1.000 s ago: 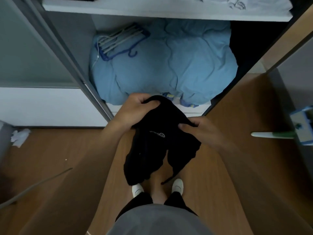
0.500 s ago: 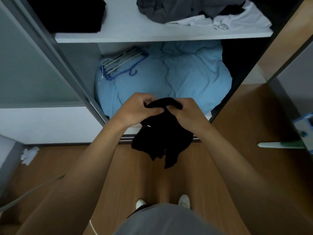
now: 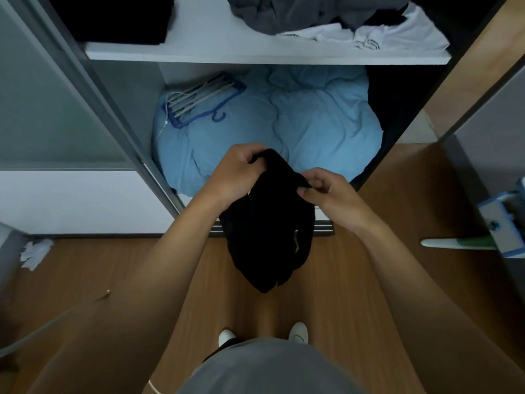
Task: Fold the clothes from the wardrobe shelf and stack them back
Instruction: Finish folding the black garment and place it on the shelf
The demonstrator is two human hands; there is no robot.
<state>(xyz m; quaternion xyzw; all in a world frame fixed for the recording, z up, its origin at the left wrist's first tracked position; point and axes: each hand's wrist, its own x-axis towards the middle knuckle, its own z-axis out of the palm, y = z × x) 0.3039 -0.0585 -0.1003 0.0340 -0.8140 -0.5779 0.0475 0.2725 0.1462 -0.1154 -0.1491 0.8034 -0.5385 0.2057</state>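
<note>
A black garment [image 3: 267, 231] hangs in front of me above the wooden floor, doubled over and bunched. My left hand [image 3: 235, 177] grips its top edge on the left. My right hand [image 3: 326, 191] pinches the top edge on the right, a short way from the left hand. Above, the white wardrobe shelf [image 3: 216, 49] carries a folded black stack [image 3: 113, 15] on its left and a loose heap of grey clothes [image 3: 298, 9] and white clothes [image 3: 392, 35] on its right.
Under the shelf lies a light blue duvet [image 3: 284, 129] with blue and white hangers [image 3: 199, 100] on it. A grey sliding door [image 3: 56, 103] stands to the left. A blue-and-white mop head [image 3: 502, 228] juts in at right. Crumpled paper [image 3: 34, 251] lies on the floor at left.
The garment has been gathered from a long hanging shape into a shorter doubled bundle. My hands came together at its top, then spread slightly apart. The view tilted up, revealing the shelf.
</note>
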